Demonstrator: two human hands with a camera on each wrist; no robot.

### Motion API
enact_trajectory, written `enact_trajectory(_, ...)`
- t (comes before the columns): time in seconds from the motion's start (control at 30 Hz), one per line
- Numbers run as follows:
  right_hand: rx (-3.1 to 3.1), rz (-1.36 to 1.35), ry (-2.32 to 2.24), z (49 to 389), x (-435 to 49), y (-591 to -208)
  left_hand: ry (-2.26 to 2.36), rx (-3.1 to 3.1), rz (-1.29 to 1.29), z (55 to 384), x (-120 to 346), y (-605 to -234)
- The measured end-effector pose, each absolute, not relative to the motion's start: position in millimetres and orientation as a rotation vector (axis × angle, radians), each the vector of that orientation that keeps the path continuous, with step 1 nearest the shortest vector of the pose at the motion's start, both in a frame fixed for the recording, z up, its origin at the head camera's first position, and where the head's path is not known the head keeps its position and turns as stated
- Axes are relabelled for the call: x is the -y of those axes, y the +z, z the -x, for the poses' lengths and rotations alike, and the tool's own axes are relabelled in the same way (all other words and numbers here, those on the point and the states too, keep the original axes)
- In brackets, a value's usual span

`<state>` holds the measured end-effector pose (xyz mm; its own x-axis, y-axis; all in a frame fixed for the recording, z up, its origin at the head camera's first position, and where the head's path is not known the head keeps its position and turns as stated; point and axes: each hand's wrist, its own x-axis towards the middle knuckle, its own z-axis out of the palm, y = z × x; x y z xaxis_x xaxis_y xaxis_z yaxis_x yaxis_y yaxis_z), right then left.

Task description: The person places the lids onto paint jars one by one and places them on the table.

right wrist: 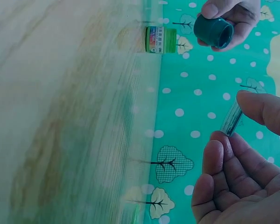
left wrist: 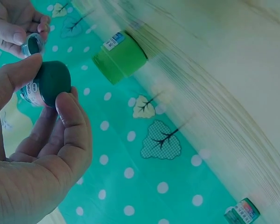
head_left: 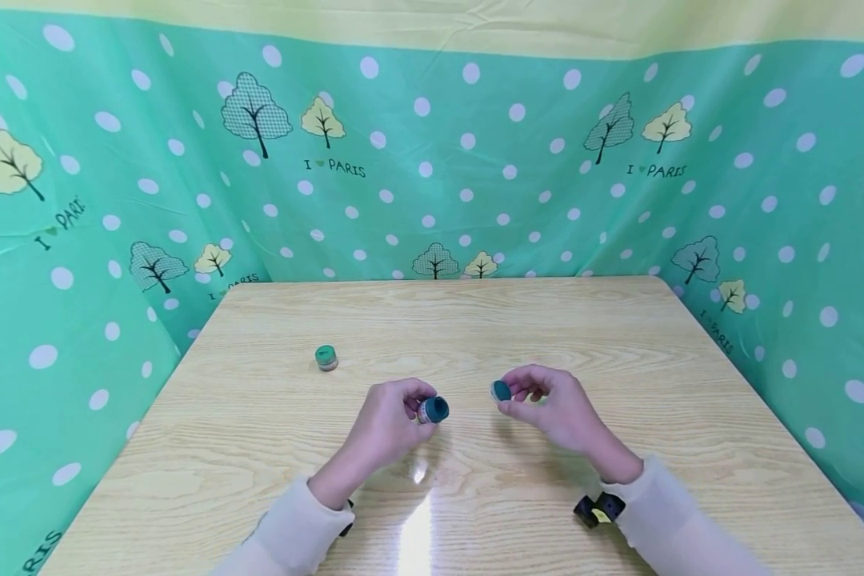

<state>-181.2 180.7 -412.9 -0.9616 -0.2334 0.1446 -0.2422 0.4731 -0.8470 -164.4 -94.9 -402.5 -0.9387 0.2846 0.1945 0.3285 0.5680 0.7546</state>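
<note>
From my remote seat, the head view shows a teal cloth (head_left: 468, 184) with white dots, small trees and "I PARIS" lettering, hanging from the far left, behind and round to the right of a pale wood-grain worktop (head_left: 432, 320). Leftmost on the worktop stands a small green-lidded jar (head_left: 326, 358), well apart from the person's hands.

Next comes the person's left hand (head_left: 396, 416), reaching up from a light sleeve (head_left: 288, 520). Its thumb and fingers pinch a dark green jar (head_left: 433, 410) above the worktop. This jar is uncapped and tilted on its side, its dark mouth facing right. Below, a bright glare (head_left: 415, 536) streaks the wood.

Across a gap to the right, level with the jar and apart from it, is a round dark teal lid (head_left: 501, 390), held on edge. The right hand (head_left: 554, 404) pinches it between thumb and fingertips; my right wrist view shows the lid edge-on. Past these fingers, the left wrist view shows a bright green jar (left wrist: 121, 57). Rightmost, a black device (head_left: 600, 510) sits at the right sleeve's cuff.
</note>
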Motion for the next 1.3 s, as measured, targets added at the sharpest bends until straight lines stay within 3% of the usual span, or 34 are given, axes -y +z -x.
enact_trajectory(1.3,2.675,-0.505,1.592,171,-166,-417,-1.307,2.733,0.618,167,77,-406)
